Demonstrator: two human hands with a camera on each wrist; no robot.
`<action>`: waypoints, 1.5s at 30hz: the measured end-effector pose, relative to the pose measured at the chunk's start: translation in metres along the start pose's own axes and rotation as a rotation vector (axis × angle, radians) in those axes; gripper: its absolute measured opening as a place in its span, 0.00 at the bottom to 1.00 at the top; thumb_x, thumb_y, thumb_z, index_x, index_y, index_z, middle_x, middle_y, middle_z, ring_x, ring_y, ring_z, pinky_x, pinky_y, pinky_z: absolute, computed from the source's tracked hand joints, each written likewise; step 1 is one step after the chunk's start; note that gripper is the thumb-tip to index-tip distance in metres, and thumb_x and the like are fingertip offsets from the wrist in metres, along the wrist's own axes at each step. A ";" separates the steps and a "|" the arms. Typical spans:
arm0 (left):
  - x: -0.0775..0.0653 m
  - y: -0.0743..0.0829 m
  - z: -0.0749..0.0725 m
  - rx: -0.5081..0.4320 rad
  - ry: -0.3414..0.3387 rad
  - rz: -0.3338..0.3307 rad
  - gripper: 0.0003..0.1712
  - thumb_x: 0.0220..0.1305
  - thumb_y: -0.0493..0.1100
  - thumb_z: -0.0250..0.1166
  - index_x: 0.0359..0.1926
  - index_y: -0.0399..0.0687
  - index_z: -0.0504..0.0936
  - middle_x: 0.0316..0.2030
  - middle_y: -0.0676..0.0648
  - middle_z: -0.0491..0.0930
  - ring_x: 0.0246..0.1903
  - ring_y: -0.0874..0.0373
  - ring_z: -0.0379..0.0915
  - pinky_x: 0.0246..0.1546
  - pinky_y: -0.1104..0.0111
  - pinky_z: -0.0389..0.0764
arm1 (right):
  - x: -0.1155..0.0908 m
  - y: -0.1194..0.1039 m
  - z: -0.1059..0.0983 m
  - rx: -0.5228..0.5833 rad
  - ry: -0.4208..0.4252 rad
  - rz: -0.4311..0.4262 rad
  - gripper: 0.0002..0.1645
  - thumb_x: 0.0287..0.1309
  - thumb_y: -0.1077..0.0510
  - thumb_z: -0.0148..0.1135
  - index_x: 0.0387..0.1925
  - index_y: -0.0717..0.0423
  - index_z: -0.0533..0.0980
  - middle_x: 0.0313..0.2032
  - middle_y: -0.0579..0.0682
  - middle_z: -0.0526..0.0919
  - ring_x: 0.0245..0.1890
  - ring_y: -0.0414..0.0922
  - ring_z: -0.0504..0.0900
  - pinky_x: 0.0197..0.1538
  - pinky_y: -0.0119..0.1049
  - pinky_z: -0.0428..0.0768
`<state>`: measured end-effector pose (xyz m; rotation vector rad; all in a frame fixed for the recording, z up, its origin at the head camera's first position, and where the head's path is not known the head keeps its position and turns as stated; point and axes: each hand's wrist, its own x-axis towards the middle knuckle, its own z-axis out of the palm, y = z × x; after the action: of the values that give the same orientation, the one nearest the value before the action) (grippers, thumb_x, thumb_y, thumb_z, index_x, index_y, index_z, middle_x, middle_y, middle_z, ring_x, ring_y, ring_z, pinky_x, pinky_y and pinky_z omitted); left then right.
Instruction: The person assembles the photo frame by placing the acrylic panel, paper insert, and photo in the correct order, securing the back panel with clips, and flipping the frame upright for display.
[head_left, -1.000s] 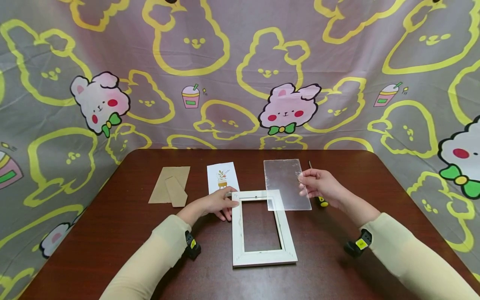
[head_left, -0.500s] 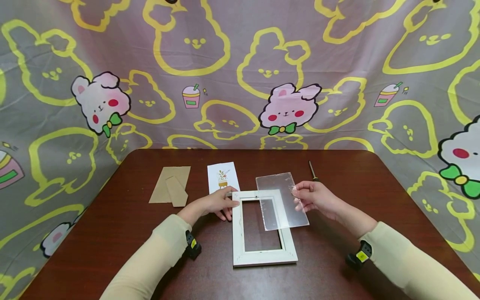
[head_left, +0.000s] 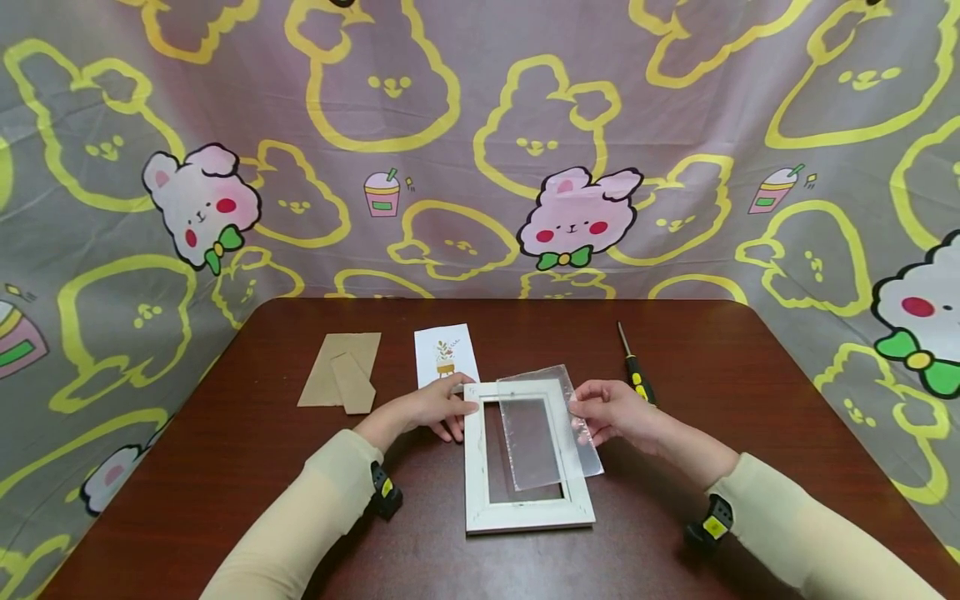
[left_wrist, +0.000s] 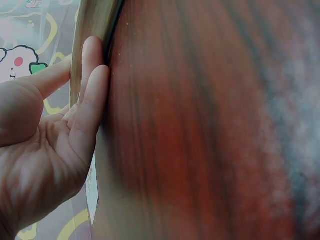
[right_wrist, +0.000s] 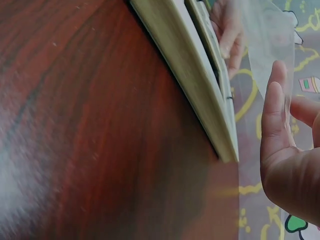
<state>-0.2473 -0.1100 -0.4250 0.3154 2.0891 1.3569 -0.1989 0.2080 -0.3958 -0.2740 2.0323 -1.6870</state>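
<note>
A white picture frame [head_left: 476,467] with an open middle lies flat on the table. My left hand [head_left: 431,406] holds its upper left corner, thumb on top and fingers along the side. In the left wrist view, that hand's fingers [left_wrist: 94,95] lie against the frame's outer edge. Between thumb and fingers, my right hand [head_left: 618,414] pinches the right edge of a clear plastic sheet [head_left: 536,446]. The sheet hangs tilted over the right part of the frame. In the right wrist view, the sheet [right_wrist: 267,45] stands apart from the frame [right_wrist: 185,65] below.
Behind the left hand lies a white card [head_left: 444,354] with a potted plant picture, partly covered by it. A brown backing board [head_left: 318,383] with a stand leg is at the left. A screwdriver [head_left: 636,375] with a black and yellow handle lies beyond the right hand.
My right hand has brought the clear sheet left and toward me, from beside the frame's upper right corner to over its opening. The screwdriver handle has come into fuller view. My left hand stays put.
</note>
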 end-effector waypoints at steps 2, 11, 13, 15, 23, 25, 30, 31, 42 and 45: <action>0.000 0.000 0.000 0.006 0.003 -0.002 0.25 0.72 0.39 0.57 0.65 0.44 0.60 0.23 0.43 0.76 0.19 0.56 0.79 0.18 0.68 0.79 | 0.001 0.002 0.004 0.004 -0.012 0.013 0.15 0.65 0.60 0.60 0.45 0.68 0.70 0.26 0.52 0.80 0.20 0.41 0.79 0.28 0.34 0.82; 0.000 -0.002 0.001 -0.008 0.001 0.007 0.25 0.72 0.39 0.57 0.65 0.43 0.60 0.23 0.43 0.76 0.19 0.56 0.79 0.17 0.68 0.79 | 0.006 0.009 0.017 0.039 -0.045 0.050 0.08 0.65 0.63 0.60 0.41 0.65 0.71 0.25 0.52 0.81 0.18 0.40 0.79 0.25 0.32 0.81; 0.000 -0.003 0.001 -0.008 0.002 0.009 0.25 0.72 0.40 0.58 0.65 0.43 0.60 0.23 0.44 0.76 0.18 0.56 0.79 0.17 0.68 0.79 | 0.007 0.009 0.019 0.040 -0.055 0.045 0.08 0.65 0.63 0.60 0.41 0.65 0.71 0.25 0.52 0.81 0.18 0.40 0.79 0.25 0.32 0.80; 0.000 -0.003 0.001 -0.010 0.002 0.008 0.25 0.72 0.39 0.58 0.64 0.43 0.60 0.23 0.44 0.76 0.18 0.56 0.79 0.17 0.69 0.78 | 0.008 0.010 0.020 0.046 -0.061 0.041 0.08 0.65 0.64 0.59 0.41 0.65 0.71 0.25 0.52 0.81 0.18 0.39 0.79 0.25 0.32 0.80; 0.000 -0.001 0.001 -0.013 0.001 0.008 0.23 0.71 0.39 0.58 0.63 0.43 0.61 0.22 0.44 0.76 0.18 0.57 0.79 0.17 0.69 0.78 | 0.011 0.009 0.024 0.059 -0.066 0.030 0.08 0.65 0.62 0.59 0.41 0.64 0.71 0.26 0.53 0.83 0.18 0.40 0.80 0.25 0.32 0.80; 0.000 -0.001 0.001 -0.013 0.001 0.007 0.23 0.71 0.39 0.58 0.63 0.44 0.61 0.22 0.44 0.76 0.18 0.57 0.79 0.17 0.69 0.78 | 0.011 0.008 0.025 0.057 -0.065 0.034 0.09 0.66 0.63 0.59 0.41 0.65 0.71 0.27 0.53 0.83 0.18 0.40 0.80 0.25 0.32 0.80; 0.001 -0.002 0.001 -0.012 0.001 0.012 0.23 0.71 0.39 0.58 0.62 0.44 0.61 0.22 0.44 0.76 0.18 0.57 0.79 0.16 0.69 0.78 | 0.014 0.010 0.026 0.060 -0.069 0.041 0.08 0.66 0.62 0.58 0.41 0.65 0.71 0.27 0.54 0.84 0.19 0.40 0.81 0.25 0.31 0.80; 0.001 -0.002 0.001 -0.011 0.001 0.013 0.23 0.71 0.39 0.58 0.62 0.44 0.61 0.22 0.44 0.76 0.18 0.57 0.79 0.17 0.69 0.78 | 0.014 0.010 0.026 0.060 -0.070 0.042 0.08 0.66 0.62 0.59 0.41 0.65 0.71 0.27 0.54 0.84 0.19 0.40 0.81 0.25 0.31 0.80; -0.001 -0.001 0.001 -0.003 0.000 0.014 0.24 0.72 0.40 0.57 0.64 0.44 0.61 0.23 0.43 0.76 0.19 0.56 0.79 0.17 0.69 0.79 | 0.018 0.011 0.031 0.048 -0.068 0.086 0.09 0.65 0.62 0.59 0.40 0.65 0.71 0.28 0.55 0.84 0.20 0.42 0.83 0.25 0.33 0.81; -0.001 -0.001 0.001 -0.001 0.005 0.012 0.24 0.72 0.40 0.57 0.64 0.44 0.61 0.23 0.43 0.76 0.19 0.56 0.79 0.17 0.69 0.79 | 0.017 0.011 0.032 0.037 -0.072 0.084 0.08 0.66 0.62 0.59 0.39 0.65 0.71 0.27 0.55 0.84 0.20 0.42 0.83 0.25 0.32 0.81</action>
<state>-0.2458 -0.1097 -0.4255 0.3251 2.0933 1.3674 -0.1962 0.1747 -0.4142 -0.2304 1.9316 -1.6382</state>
